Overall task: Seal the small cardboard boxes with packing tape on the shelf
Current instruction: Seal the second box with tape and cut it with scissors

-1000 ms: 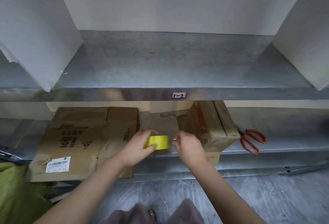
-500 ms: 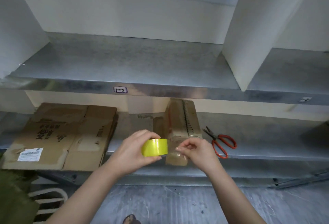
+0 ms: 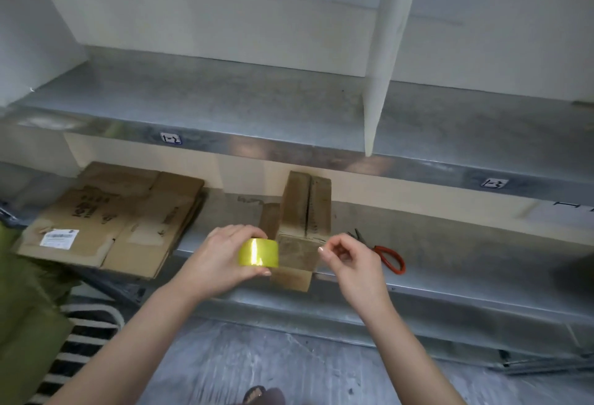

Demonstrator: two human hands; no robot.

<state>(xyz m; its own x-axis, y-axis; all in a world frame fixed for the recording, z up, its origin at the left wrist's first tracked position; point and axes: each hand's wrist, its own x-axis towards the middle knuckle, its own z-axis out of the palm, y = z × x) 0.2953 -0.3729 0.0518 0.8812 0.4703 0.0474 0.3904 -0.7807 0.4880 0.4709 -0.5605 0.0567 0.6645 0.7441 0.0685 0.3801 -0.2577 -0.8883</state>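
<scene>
Item: small cardboard box (image 3: 305, 205), brown, standing on the lower metal shelf (image 3: 466, 260) at its front edge, top seam running away from the viewer, one front flap hanging down over the shelf lip.

Tape roll (image 3: 258, 252): yellow, glossy, just in front of the box and to its left, gripped by the left hand (image 3: 221, 256) with fingers curled over the top and thumb beneath.

Tape strip (image 3: 299, 248): clear, drawn from the roll across the front of the box; its far end is pinched between thumb and forefinger of the right hand (image 3: 353, 263), at the box's right front corner. Hands are apart, with the strip between them.

Scissors (image 3: 387, 256): red handles, lying flat on the same shelf just right of the box.

Flattened cartons (image 3: 122, 218): stacked well left of the box, with a white label on the nearest.

Upper shelf (image 3: 225, 102): above the box, with a white divider (image 3: 379, 83) upright on it.
</scene>
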